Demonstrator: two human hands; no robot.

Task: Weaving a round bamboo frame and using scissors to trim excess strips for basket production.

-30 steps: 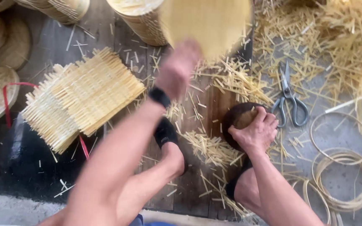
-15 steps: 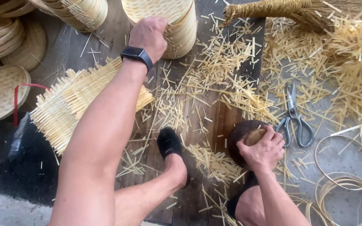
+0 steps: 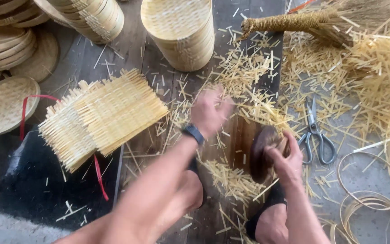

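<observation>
The left hand [image 3: 209,113] hangs blurred above the dark plank floor [image 3: 132,54], fingers loosely spread and holding nothing, a black wristband just behind it. The right hand [image 3: 287,158] is curled around a dark rounded wooden block [image 3: 260,156], which stands on edge against a foot — how tightly the fingers close I cannot tell. Left of the left hand lies a stack of square woven pale bamboo mats [image 3: 102,115]; beyond it stands a tall pile of round woven bamboo trays [image 3: 179,31]. Just right of the right hand rest grey metal scissors [image 3: 314,135], amid scattered bamboo offcuts [image 3: 249,95], with coiled bamboo strip hoops [image 3: 371,199] further right.
</observation>
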